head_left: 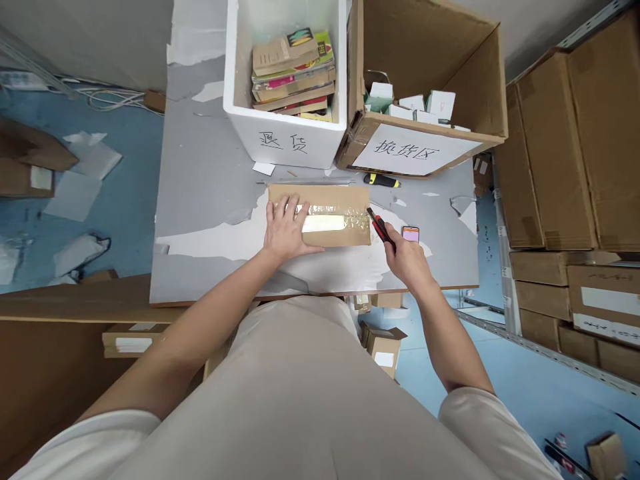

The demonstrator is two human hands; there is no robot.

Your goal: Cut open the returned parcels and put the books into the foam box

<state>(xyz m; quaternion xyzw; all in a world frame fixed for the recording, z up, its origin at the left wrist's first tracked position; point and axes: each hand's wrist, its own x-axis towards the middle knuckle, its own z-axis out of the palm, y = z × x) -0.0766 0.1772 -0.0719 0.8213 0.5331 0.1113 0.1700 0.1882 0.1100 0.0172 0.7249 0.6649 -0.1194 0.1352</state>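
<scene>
While left palm braces, left grip: fingers of left hand [286, 230] spread, thumb apart, pressing flat, clamped on nothing.
Box: long, flat, brown cardboard box [357, 237], lies under left fingers, reaches across toward right grip.
Right grip: right hand [407, 259] closed around slim red-and-black box cutter [382, 229].
Cutter tip: ahead of right grip, at box's near-right end; contact with cardboard, can't tell.
Tape: shiny clear packing tape [355, 217], runs lengthwise from left fingers toward cutter tip.
Label: white rectangular label [325, 223], just right of left fingers.
Bracing, judged: palm weight down, thumb tucked, fingers out of blade line; good clearance as placed.
Blade, judged: low angle, shallow bite, tape only; deep push risks contents.
Stroke, judged: slow, steady, along seam; stop well short of left fingers.
Slip risk, judged: box could skid if left palm lightens.
Beside right grip: small phone with lit screen [411, 234], outer side; keep elbow swing small.
Beyond right grip: black-and-yellow utility knife [382, 181], lying loose.
</scene>
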